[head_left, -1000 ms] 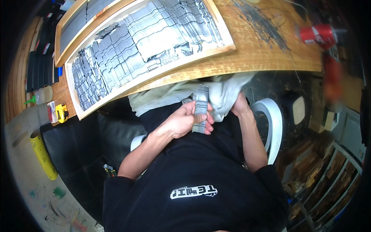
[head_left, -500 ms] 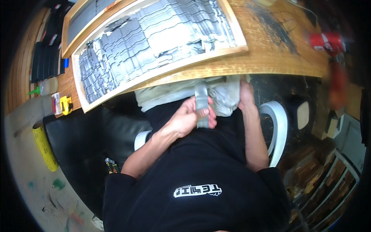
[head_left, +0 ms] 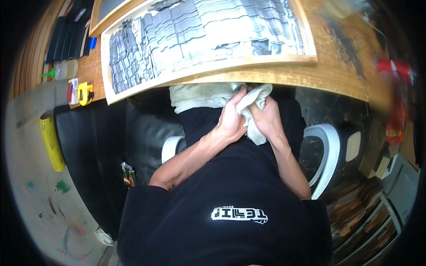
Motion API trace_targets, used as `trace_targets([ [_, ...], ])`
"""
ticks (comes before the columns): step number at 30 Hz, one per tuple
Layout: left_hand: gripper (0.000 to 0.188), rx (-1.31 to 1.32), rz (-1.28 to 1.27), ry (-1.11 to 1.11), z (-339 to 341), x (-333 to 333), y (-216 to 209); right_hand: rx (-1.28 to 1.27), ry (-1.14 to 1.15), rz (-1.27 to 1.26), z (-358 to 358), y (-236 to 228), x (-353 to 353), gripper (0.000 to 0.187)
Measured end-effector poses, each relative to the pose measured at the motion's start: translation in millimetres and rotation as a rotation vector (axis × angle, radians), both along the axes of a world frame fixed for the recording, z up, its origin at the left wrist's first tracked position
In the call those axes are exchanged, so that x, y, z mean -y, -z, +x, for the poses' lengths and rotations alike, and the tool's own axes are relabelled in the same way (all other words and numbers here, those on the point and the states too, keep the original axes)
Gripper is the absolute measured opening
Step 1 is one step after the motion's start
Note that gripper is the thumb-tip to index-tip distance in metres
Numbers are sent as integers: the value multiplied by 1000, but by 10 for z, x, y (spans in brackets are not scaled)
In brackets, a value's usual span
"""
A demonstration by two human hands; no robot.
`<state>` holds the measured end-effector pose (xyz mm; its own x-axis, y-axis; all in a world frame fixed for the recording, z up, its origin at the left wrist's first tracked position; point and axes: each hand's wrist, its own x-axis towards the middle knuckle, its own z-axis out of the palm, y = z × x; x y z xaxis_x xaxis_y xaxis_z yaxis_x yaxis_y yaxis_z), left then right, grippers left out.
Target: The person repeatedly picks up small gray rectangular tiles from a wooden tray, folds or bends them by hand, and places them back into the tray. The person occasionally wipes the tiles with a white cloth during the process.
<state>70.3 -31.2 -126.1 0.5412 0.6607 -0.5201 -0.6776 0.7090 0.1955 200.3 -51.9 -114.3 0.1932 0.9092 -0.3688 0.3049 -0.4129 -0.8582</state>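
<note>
Head view: both hands meet at the lap, just below the wooden table edge (head_left: 337, 75). The left hand (head_left: 230, 119) and right hand (head_left: 268, 119) clench a crumpled white cloth (head_left: 253, 99) between them, apparently mid-wipe; whether anything lies inside the cloth cannot be told. Forearms converge, elbows bent. A framed grey relief panel (head_left: 199, 40) lies on the table above.

An art workshop: paint-smeared wooden workbench (head_left: 337, 73), framed grey relief panel (head_left: 199, 37), paint-spattered floor (head_left: 35, 195).
</note>
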Motion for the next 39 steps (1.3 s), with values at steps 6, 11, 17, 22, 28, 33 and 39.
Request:
trace_targets([
  [6,28,-61,-66,-79,32,-6,-41,61,46,46,-48,20,70,23],
  [11,18,53,-44,-97,-50,45,226,-36,-57,198,68,59,273,32],
  [17,21,-46,10,-78,139,114,75,-222,48,-70,160,-17,119,18],
  [22,17,-58,-73,-50,28,33,55,-119,-64,150,139,48,243,19],
  [28,25,74,-71,-36,-23,17,8,-295,-353,92,696,-263,186,57],
  [33,31,-45,-200,67,-251,-33,-225,957,-69,170,945,-550,317,47],
  [39,24,85,-75,213,-299,19,-545,-309,-410,-31,592,-975,557,30],
])
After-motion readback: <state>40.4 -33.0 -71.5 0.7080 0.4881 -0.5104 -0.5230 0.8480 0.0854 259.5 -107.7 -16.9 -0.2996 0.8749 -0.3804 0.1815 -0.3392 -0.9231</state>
